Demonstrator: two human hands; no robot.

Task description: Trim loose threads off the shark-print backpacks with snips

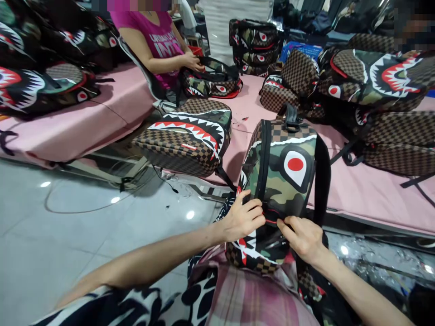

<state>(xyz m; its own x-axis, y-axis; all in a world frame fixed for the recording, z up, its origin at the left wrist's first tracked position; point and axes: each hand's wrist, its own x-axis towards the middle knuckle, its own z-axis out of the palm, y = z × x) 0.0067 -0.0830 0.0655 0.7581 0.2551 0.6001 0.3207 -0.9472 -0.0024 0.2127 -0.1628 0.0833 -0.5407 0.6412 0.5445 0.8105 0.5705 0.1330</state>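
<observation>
A backpack in camouflage and brown check, with a red-and-white eye and shark teeth, rests against my lap and the table edge. My left hand lies on its side near the black zipper, fingers bent and pressed to the fabric. Opposite it, my right hand pinches the end of a red-edged opening on the backpack's side. Whatever small part sits between the fingertips is hidden. A black shoulder strap hangs along the right.
A second shark-mouth backpack lies on the pink-covered table. More backpacks are piled at the right, and others at the left. Across the table, a person in a pink shirt handles another backpack.
</observation>
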